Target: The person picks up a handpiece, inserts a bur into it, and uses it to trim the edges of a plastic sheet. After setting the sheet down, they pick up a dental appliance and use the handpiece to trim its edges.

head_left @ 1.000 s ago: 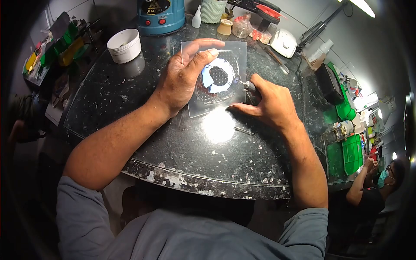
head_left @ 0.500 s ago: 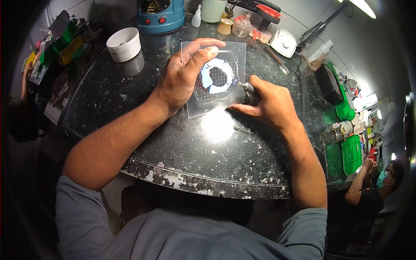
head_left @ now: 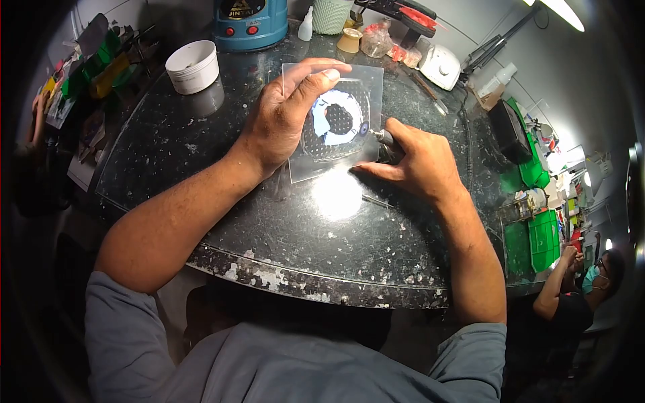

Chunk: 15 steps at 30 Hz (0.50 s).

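My left hand (head_left: 285, 107) grips a clear plastic sheet (head_left: 306, 169) by its left side, thumb on the near face and fingers behind. The sheet is tilted up off the table and has a rounded, dotted area in its middle with a bright ring-shaped glare. My right hand (head_left: 423, 158) is closed around a slim rotary tool handpiece (head_left: 384, 137), its thumb stretched out to the left. At the handpiece's tip a small dark disc (head_left: 365, 127) is right at the edge of the dotted area.
A thin metal rod (head_left: 376, 201) lies on the scuffed black table (head_left: 322, 252). Behind are a white tub (head_left: 193, 68), a blue machine (head_left: 250, 25), a squeeze bottle (head_left: 306, 25) and a white device (head_left: 440, 66). Green bins (head_left: 544, 238) and a masked person (head_left: 584, 282) are at right.
Hardly anything differs: the plastic sheet and handpiece keep almost the same place, with only a very slight shift of the sheet.
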{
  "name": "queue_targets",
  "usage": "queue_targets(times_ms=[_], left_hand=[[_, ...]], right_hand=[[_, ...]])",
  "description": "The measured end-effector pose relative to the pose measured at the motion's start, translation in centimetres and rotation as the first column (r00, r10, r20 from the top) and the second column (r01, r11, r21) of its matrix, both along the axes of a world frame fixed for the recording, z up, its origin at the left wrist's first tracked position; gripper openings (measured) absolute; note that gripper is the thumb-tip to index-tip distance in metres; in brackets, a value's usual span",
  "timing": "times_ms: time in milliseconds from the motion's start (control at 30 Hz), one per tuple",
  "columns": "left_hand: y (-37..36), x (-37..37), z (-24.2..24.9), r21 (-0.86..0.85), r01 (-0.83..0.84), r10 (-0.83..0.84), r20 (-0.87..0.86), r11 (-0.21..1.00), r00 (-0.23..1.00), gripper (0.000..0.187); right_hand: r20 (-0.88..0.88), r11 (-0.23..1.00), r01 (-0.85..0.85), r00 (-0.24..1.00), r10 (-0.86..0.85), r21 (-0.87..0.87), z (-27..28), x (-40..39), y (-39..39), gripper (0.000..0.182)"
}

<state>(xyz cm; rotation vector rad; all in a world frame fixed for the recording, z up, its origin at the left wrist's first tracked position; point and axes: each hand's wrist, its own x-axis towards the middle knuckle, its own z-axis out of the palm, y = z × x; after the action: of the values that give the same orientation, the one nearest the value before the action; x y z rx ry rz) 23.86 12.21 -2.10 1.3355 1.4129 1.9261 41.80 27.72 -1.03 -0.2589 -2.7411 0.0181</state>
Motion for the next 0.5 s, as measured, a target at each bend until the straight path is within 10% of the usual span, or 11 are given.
queue_targets(times_ms=[500], left_hand=[[0.04,-0.06,-0.05,0.01,0.026,-0.026,0.018,1.0,0.999,0.04]], right_hand=[[0.038,0.999,0.017,0.999,-0.016,-0.029,0.27,0.04,-0.33,0.054]])
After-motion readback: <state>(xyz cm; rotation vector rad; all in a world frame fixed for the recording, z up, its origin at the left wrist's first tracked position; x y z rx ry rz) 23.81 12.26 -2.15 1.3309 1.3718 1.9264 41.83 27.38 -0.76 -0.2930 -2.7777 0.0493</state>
